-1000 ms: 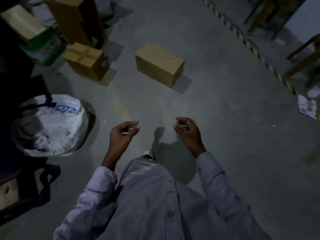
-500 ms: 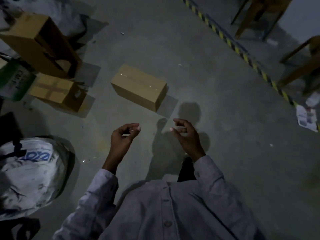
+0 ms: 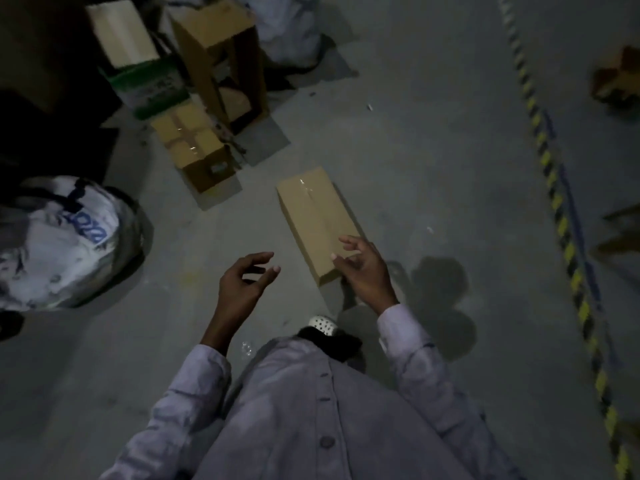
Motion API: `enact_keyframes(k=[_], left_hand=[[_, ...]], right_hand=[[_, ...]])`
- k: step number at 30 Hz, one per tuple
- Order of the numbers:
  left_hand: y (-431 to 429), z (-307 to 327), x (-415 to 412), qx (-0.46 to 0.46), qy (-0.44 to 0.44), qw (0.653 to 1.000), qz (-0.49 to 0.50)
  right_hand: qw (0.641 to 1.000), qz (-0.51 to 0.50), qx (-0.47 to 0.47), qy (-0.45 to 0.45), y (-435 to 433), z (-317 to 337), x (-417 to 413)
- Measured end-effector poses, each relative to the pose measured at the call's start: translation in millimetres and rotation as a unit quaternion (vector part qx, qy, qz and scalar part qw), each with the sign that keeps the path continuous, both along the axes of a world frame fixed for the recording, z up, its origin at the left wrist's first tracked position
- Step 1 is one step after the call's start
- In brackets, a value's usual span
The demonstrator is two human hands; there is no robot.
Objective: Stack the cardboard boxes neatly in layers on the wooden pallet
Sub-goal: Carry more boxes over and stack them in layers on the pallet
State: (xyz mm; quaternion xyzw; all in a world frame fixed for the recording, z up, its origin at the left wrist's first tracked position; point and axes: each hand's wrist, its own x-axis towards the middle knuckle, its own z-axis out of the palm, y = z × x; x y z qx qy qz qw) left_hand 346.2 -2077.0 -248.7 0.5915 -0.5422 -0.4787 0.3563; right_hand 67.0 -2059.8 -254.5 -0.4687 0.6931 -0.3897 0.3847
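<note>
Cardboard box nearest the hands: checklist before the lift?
1. Hands free: ok. The left hand and the right hand are open and hold nothing.
2. Box sealed: ok. The cardboard box lies flat on the floor with its top seam taped.
3. Grip set: not ok. The right hand is over the box's near end and the left hand is off to its side. Neither is curled round it.
4. Room around the box: ok. It lies apart from the smaller taped box and the white bag.
5. Wooden pallet located: cannot tell. It is not in view.
</note>
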Motion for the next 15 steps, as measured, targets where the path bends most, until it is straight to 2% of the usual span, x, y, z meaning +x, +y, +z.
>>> enact_keyframes(k=[7, 11, 15], left_hand=[[-71.0, -13.4, -73.6, 0.025, -0.026, 0.994, 0.108], [-94.4, -24.3, -123.3, 0.084, 0.01, 0.988, 0.131], [-132.0, -109.9, -163.7, 0.123, -0.018, 0.983, 0.133]], right_hand=[[0.987, 0.153, 0.008, 0.055, -111.2, -21.5, -72.2], [0.967, 0.229, 0.026, 0.109, -171.4, -56.0, -117.5], [0.942, 0.297, 0.051, 0.15, -244.1, -149.3, -150.4]])
